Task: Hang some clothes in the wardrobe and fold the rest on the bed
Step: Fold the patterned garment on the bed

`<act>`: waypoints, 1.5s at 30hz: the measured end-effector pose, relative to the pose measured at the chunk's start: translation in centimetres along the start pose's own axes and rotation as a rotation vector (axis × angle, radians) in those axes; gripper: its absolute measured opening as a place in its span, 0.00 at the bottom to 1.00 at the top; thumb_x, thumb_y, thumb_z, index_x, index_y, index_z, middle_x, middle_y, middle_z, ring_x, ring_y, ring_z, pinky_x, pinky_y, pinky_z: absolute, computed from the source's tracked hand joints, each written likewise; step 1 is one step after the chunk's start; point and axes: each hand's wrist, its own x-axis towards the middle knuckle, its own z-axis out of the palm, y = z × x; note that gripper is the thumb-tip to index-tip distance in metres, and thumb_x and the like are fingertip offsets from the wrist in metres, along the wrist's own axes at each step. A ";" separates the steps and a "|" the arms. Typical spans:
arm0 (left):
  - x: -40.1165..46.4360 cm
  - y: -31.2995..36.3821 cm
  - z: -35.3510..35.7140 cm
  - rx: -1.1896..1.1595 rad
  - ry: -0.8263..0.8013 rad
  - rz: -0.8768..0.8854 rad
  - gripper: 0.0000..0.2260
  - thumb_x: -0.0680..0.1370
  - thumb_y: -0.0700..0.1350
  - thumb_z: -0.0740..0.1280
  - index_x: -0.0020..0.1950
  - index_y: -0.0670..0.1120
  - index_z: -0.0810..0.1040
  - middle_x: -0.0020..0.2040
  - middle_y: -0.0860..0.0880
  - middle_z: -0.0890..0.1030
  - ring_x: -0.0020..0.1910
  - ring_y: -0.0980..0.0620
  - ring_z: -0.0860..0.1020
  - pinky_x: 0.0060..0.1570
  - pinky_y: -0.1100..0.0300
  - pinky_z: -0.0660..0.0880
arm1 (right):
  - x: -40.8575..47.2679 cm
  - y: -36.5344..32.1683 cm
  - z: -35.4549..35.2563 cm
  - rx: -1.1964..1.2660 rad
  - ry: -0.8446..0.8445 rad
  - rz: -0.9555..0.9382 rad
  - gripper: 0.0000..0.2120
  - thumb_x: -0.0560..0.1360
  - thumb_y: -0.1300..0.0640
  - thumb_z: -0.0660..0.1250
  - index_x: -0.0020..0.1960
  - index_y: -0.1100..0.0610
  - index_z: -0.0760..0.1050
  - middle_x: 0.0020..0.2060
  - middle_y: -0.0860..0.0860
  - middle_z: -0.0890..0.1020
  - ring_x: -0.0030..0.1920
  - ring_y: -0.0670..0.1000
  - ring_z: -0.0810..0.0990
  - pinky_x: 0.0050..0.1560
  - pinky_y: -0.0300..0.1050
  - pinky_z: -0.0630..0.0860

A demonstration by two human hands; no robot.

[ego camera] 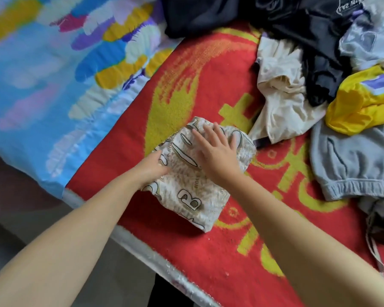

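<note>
- Head view: a folded beige patterned garment with large letters lies on the red and yellow blanket covering the bed, about the middle of the frame.
- The right hand lies flat on the garment's upper half, fingers straight and spread, pressing it down.
- The left hand is at the garment's 9 o'clock edge; its fingers curl in against the fabric there, seemingly gripping the fold, though the fingertips are hidden.
- At 2 o'clock from the garment sits a loose heap: a cream garment, a yellow garment, black clothes, and grey sweatpants at 3 o'clock.
- At 10 o'clock lies a blue multicoloured quilt.
</note>
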 end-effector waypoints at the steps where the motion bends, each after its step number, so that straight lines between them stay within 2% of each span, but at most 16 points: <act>1: 0.2 0.1 0.4 0.120 0.081 0.019 0.26 0.79 0.43 0.65 0.76 0.48 0.60 0.68 0.43 0.72 0.61 0.45 0.74 0.52 0.56 0.71 | 0.1 1.6 0.3 -0.123 -0.112 -0.015 0.25 0.81 0.44 0.51 0.78 0.44 0.52 0.78 0.51 0.53 0.78 0.57 0.45 0.69 0.72 0.42; 6: 0.6 -3.0 3.0 0.591 0.436 0.104 0.29 0.80 0.52 0.61 0.78 0.51 0.53 0.71 0.45 0.65 0.69 0.44 0.64 0.65 0.47 0.63 | -0.4 6.6 3.9 -0.160 -0.395 0.166 0.28 0.74 0.32 0.32 0.72 0.34 0.29 0.75 0.43 0.32 0.75 0.55 0.30 0.68 0.74 0.37; 10: 0.5 -5.6 3.3 0.613 0.431 0.202 0.30 0.81 0.56 0.55 0.79 0.49 0.46 0.75 0.46 0.58 0.74 0.47 0.56 0.73 0.47 0.50 | -0.7 7.0 5.0 -0.121 -0.407 0.181 0.27 0.75 0.32 0.33 0.69 0.34 0.26 0.74 0.42 0.30 0.75 0.52 0.29 0.70 0.70 0.34; 14: 0.5 -3.9 2.1 0.320 0.389 0.050 0.36 0.78 0.58 0.63 0.78 0.45 0.51 0.74 0.42 0.61 0.71 0.42 0.63 0.66 0.46 0.63 | 0.7 6.6 3.3 -0.005 -0.254 0.247 0.34 0.78 0.34 0.49 0.77 0.43 0.37 0.78 0.48 0.40 0.77 0.52 0.38 0.74 0.66 0.42; 16: 0.9 -2.6 1.3 0.080 0.320 -0.074 0.35 0.76 0.57 0.67 0.75 0.45 0.56 0.72 0.41 0.66 0.62 0.44 0.73 0.59 0.48 0.72 | 2.2 6.2 2.0 0.224 -0.145 0.371 0.43 0.75 0.34 0.59 0.78 0.48 0.38 0.78 0.52 0.47 0.78 0.53 0.48 0.74 0.61 0.54; 19: 1.6 -1.7 0.7 -0.068 0.145 -0.112 0.31 0.77 0.52 0.69 0.74 0.45 0.59 0.73 0.43 0.65 0.45 0.53 0.76 0.48 0.50 0.80 | 4.2 6.0 1.2 0.516 -0.225 0.519 0.50 0.71 0.36 0.68 0.78 0.50 0.40 0.74 0.57 0.60 0.72 0.56 0.63 0.69 0.53 0.65; 22: 2.4 -1.7 0.1 -0.090 0.035 -0.092 0.31 0.78 0.49 0.67 0.77 0.46 0.58 0.77 0.44 0.58 0.58 0.48 0.75 0.35 0.61 0.79 | 4.0 5.7 1.1 0.582 -0.360 0.554 0.32 0.72 0.40 0.70 0.68 0.55 0.66 0.60 0.52 0.76 0.58 0.55 0.75 0.49 0.42 0.73; 24: 3.2 -0.7 -1.1 0.035 0.011 -0.039 0.31 0.77 0.51 0.68 0.76 0.46 0.61 0.76 0.44 0.60 0.64 0.44 0.73 0.32 0.68 0.73 | 2.3 5.8 1.1 0.665 -0.234 0.593 0.17 0.73 0.43 0.70 0.53 0.51 0.71 0.45 0.45 0.78 0.46 0.49 0.77 0.36 0.39 0.69; 29: 5.3 6.2 -2.1 0.476 0.143 0.350 0.24 0.77 0.54 0.68 0.71 0.50 0.69 0.67 0.47 0.74 0.61 0.46 0.73 0.56 0.54 0.70 | -4.6 5.6 2.4 0.776 0.053 0.920 0.16 0.75 0.44 0.66 0.58 0.51 0.68 0.51 0.48 0.77 0.52 0.53 0.78 0.46 0.48 0.74; 31: 5.2 8.2 -0.4 0.715 0.277 0.484 0.27 0.78 0.54 0.64 0.75 0.51 0.62 0.72 0.48 0.68 0.71 0.47 0.65 0.72 0.44 0.52 | -6.6 5.8 2.6 0.659 0.001 1.001 0.24 0.77 0.46 0.64 0.68 0.56 0.63 0.61 0.55 0.74 0.61 0.58 0.73 0.59 0.55 0.73; 33: 4.1 8.5 2.0 0.833 0.377 0.534 0.31 0.80 0.58 0.55 0.79 0.50 0.48 0.79 0.48 0.52 0.77 0.49 0.50 0.71 0.42 0.34 | -7.3 6.4 2.5 0.390 0.035 0.940 0.32 0.80 0.47 0.60 0.77 0.59 0.52 0.73 0.58 0.62 0.73 0.58 0.60 0.72 0.56 0.59; 36: 0.7 6.2 7.2 0.763 0.443 0.527 0.29 0.80 0.59 0.43 0.76 0.50 0.35 0.77 0.49 0.35 0.76 0.50 0.36 0.70 0.43 0.30 | -6.3 5.1 1.5 0.006 0.143 0.528 0.30 0.82 0.45 0.48 0.78 0.58 0.43 0.78 0.51 0.45 0.77 0.52 0.41 0.74 0.57 0.37; 39: -2.4 2.9 12.1 0.694 0.465 0.340 0.32 0.81 0.55 0.56 0.76 0.49 0.38 0.76 0.48 0.36 0.76 0.47 0.37 0.71 0.40 0.34 | -5.5 1.5 2.7 -0.078 0.152 0.152 0.26 0.80 0.50 0.49 0.76 0.59 0.58 0.76 0.55 0.58 0.76 0.57 0.54 0.71 0.67 0.46; 41: -3.7 1.4 13.9 0.689 0.483 0.223 0.34 0.78 0.53 0.61 0.78 0.48 0.47 0.78 0.45 0.43 0.77 0.44 0.45 0.71 0.34 0.41 | -6.4 0.5 4.9 -0.100 0.098 0.101 0.25 0.79 0.51 0.52 0.73 0.58 0.66 0.73 0.56 0.67 0.73 0.59 0.64 0.66 0.74 0.52; 43: -4.1 -0.1 14.1 0.595 0.530 0.209 0.31 0.77 0.54 0.64 0.76 0.44 0.61 0.76 0.40 0.58 0.75 0.39 0.59 0.67 0.30 0.54 | -8.0 1.9 6.8 -0.132 0.015 0.178 0.24 0.80 0.49 0.56 0.74 0.53 0.64 0.73 0.54 0.66 0.73 0.59 0.63 0.64 0.77 0.52; 45: -3.9 -1.9 13.7 0.553 0.514 0.178 0.34 0.76 0.57 0.66 0.76 0.44 0.58 0.77 0.39 0.56 0.75 0.38 0.58 0.68 0.32 0.53 | -9.7 4.7 7.8 -0.125 -0.082 0.252 0.26 0.81 0.46 0.56 0.76 0.47 0.52 0.76 0.49 0.57 0.76 0.56 0.55 0.67 0.77 0.48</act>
